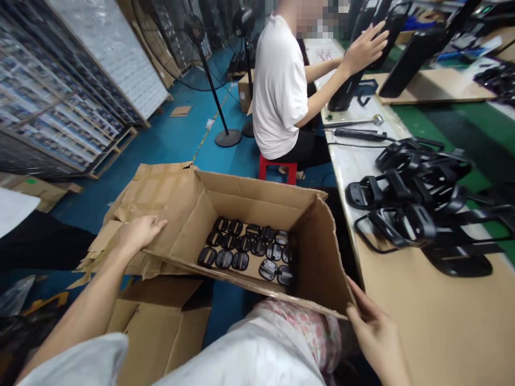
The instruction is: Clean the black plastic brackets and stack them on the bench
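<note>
An open cardboard box (pixel 257 188) sits in front of me, above my lap. Several small black plastic parts (pixel 240 261), rounded with a raised bar, lie in rows on its bottom. My left hand (pixel 142 231) is closed on the box's left side, at the folded flap (pixel 161 185); some of its fingertips are hidden. At the near right corner, my right hand (pixel 372 321) grips the box wall between thumb and fingers.
Right of me, a workbench (pixel 402 289) carries a pile of black plastic frames (pixel 414 209) and a corded tool (pixel 360 134). A co-worker (pixel 279 86) sits on a red stool (pixel 277 168). Another open carton (pixel 155 332) stands below left; fan stands (pixel 228 137) are behind.
</note>
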{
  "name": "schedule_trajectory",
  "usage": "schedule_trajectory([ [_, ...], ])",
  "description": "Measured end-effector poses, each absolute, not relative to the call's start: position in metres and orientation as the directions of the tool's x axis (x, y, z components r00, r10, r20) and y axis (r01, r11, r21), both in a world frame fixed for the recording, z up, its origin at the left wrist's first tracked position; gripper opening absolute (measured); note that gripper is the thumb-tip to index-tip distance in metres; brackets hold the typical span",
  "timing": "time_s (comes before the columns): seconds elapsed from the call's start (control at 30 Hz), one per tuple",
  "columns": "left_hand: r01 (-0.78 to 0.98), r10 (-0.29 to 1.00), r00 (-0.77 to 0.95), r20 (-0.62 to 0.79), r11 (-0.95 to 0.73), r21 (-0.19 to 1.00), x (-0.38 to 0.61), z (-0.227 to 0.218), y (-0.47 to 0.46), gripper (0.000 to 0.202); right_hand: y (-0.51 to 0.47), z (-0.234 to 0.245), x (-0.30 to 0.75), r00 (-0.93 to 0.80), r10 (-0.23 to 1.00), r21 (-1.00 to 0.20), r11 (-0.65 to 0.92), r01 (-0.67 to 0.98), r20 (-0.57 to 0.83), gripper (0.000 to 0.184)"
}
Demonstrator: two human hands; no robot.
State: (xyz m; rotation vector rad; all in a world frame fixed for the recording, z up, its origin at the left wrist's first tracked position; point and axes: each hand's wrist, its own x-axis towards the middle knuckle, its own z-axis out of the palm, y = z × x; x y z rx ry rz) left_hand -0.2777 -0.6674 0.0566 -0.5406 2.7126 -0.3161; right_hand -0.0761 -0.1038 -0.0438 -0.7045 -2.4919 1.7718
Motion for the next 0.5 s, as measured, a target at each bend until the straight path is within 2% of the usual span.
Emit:
schedule_trajectory([
  [0.17, -0.320, -0.413, -0.900, -0.141, 0.844, -0.431, -0.248, 0.115, -0.648, 0.062, -0.101, -0.046, -0.064, -0.925, 0.309, -0.803, 0.481, 0.352, -0.220, 0.065],
  [0.23, -0.338, -0.429, -0.893, -0.140, 0.842, -0.421, -0.241, 0.131, -0.643, 0.066, -0.100, -0.045, -0.062, -0.935, 0.279, -0.774, 0.535, 0.340, -0.218, 0.064],
  [0.37, -0.361, -0.439, -0.884, -0.159, 0.859, -0.364, -0.242, 0.145, -0.636, 0.062, -0.096, -0.044, -0.059, -0.968, 0.143, -0.729, 0.638, 0.250, -0.207, 0.055],
  [0.5, -0.345, -0.443, -0.881, -0.167, 0.843, -0.413, -0.246, 0.147, -0.641, 0.061, -0.102, -0.035, -0.051, -0.983, 0.084, -0.657, 0.734, 0.173, -0.164, 0.044],
])
